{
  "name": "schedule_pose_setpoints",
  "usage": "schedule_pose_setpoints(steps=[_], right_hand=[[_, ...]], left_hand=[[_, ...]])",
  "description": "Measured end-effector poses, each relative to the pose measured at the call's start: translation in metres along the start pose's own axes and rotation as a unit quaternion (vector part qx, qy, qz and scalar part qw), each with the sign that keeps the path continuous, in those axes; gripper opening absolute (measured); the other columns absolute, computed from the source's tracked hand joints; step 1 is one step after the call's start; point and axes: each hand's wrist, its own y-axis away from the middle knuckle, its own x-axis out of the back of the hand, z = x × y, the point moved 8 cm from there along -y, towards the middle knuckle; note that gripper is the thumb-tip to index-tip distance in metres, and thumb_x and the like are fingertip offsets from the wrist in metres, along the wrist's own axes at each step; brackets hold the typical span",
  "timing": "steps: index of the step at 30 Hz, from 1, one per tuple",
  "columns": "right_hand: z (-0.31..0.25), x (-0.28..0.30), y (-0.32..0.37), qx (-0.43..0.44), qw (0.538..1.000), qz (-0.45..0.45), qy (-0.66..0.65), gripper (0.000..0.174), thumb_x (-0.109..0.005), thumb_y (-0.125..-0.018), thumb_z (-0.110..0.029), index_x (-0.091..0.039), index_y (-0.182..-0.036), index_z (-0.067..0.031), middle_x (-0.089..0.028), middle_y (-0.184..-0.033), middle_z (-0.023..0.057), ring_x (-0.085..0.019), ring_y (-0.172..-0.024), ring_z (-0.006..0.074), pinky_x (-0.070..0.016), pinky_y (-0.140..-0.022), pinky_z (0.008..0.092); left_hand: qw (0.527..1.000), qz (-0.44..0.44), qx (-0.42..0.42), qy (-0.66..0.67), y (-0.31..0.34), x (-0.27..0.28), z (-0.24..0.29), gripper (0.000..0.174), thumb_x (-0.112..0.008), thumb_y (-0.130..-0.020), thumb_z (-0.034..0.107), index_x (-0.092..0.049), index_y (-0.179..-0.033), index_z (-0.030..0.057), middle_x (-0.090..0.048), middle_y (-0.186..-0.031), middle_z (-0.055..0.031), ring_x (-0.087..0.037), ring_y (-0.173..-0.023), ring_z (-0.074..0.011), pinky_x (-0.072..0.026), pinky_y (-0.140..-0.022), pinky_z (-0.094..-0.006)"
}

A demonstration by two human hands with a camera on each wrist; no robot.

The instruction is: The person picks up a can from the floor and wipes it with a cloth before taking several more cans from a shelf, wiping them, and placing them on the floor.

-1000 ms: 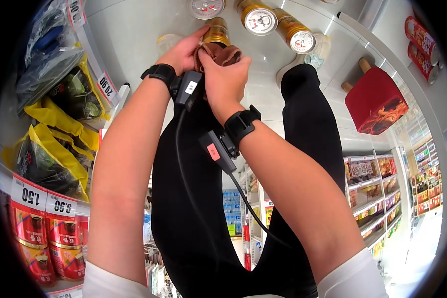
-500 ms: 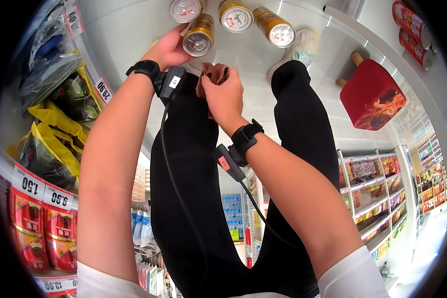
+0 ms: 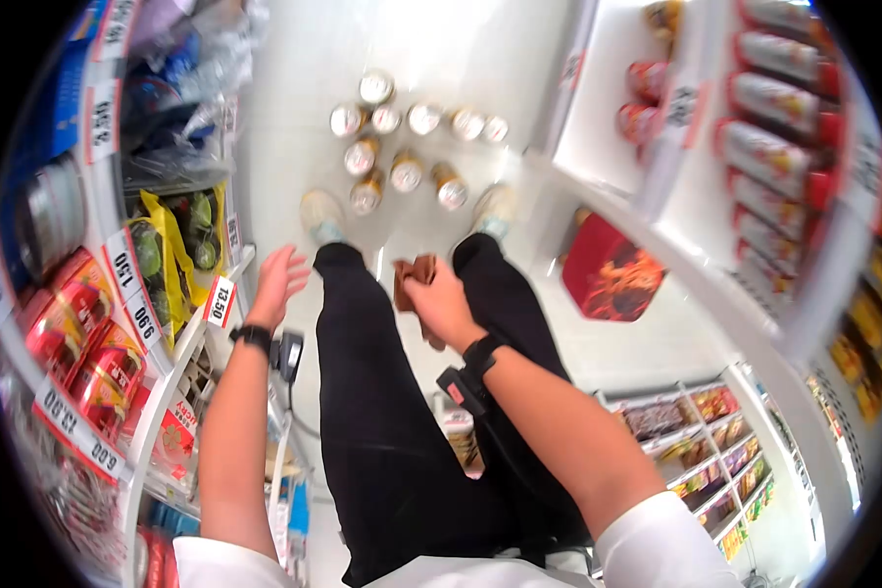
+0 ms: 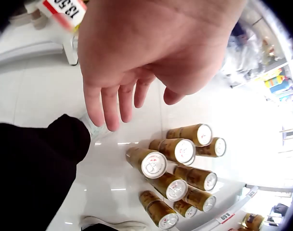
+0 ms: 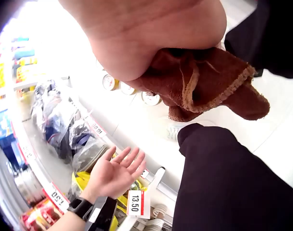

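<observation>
Several gold cans with silver tops stand on the white floor ahead of my feet. My left hand hangs open above the floor beside the left shelf, fingers spread, holding nothing. My right hand grips a crumpled brown cloth over my black trouser legs. The right wrist view shows the cloth bunched under my palm.
A shelf on the left holds red tins, yellow bags and price tags. A white shelf unit on the right carries red cans. A red stool stands by my right leg. More aisles lie behind.
I have risen away from the floor, so the cans look small and far. My left hand let go of the gold can and moved left, open. The cloth stays in my right hand.
</observation>
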Motion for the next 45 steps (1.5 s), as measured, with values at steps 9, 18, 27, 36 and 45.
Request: schedule_pose_setpoints(steps=[9, 18, 27, 36, 45], right_hand=[[-0.111, 0.110, 0.173, 0.129, 0.989, -0.068, -0.021, 0.013, -0.058, -0.083, -0.009, -0.049, -0.085, -0.0012, -0.062, -0.078, 0.0101, -0.064, -0.073, 0.0194, -0.0502, -0.068, 0.0326], [-0.150, 0.143, 0.266, 0.299, 0.941, -0.073, -0.137, 0.025, -0.066, -0.090, -0.019, -0.052, -0.105, -0.0034, -0.060, -0.091, 0.0042, -0.058, -0.080, 0.0132, -0.0491, -0.075, 0.0291], [-0.180, 0.189, 0.452, 0.285, 0.844, -0.172, -0.420, 0.052, -0.060, -0.097, -0.025, -0.037, -0.140, -0.0083, -0.050, -0.130, 0.0086, -0.053, -0.117, 0.0175, -0.0477, -0.092, 0.0329], [-0.131, 0.276, 0.494, 0.283, 0.883, -0.063, -0.369, 0.039, -0.048, -0.102, -0.032, -0.048, -0.132, -0.0072, -0.055, -0.127, 0.0090, -0.056, -0.118, 0.0194, -0.0506, -0.096, 0.0372], [-0.076, 0.357, 0.521, 0.263, 0.662, -0.289, -0.639, 0.061, -0.034, -0.099, -0.059, -0.045, -0.140, -0.0141, -0.052, -0.135, 0.0073, -0.049, -0.127, 0.0288, -0.0436, -0.101, 0.0465]], left_hand=[[0.969, -0.013, -0.220, 0.113, 0.265, -0.016, 0.121, 0.038, -0.050, -0.101, 0.036, -0.054, -0.123, 0.0057, -0.062, -0.111, -0.0089, -0.062, -0.094, -0.0171, -0.0494, -0.081, -0.0314], [0.930, -0.257, -0.260, 0.034, 0.447, -0.128, 0.162, 0.045, -0.053, -0.100, 0.034, -0.046, -0.134, 0.0058, -0.055, -0.124, -0.0117, -0.059, -0.108, -0.0225, -0.0557, -0.085, -0.0421], [0.834, -0.381, -0.389, -0.085, 0.593, -0.185, 0.179, 0.064, -0.065, -0.092, 0.010, -0.033, -0.146, -0.0009, -0.055, -0.128, -0.0097, -0.054, -0.114, -0.0167, -0.0472, -0.093, -0.0300], [0.764, -0.281, -0.560, -0.154, 0.660, -0.235, 0.212, 0.025, -0.064, -0.090, 0.009, -0.057, -0.112, 0.0010, -0.056, -0.123, -0.0099, -0.057, -0.111, -0.0187, -0.0458, -0.095, -0.0340], [0.396, -0.229, -0.787, -0.413, 0.819, -0.381, 0.164, 0.045, -0.076, -0.067, 0.008, -0.062, -0.110, 0.0053, -0.059, -0.124, -0.0120, -0.054, -0.117, -0.0342, -0.0492, -0.092, -0.0411]])
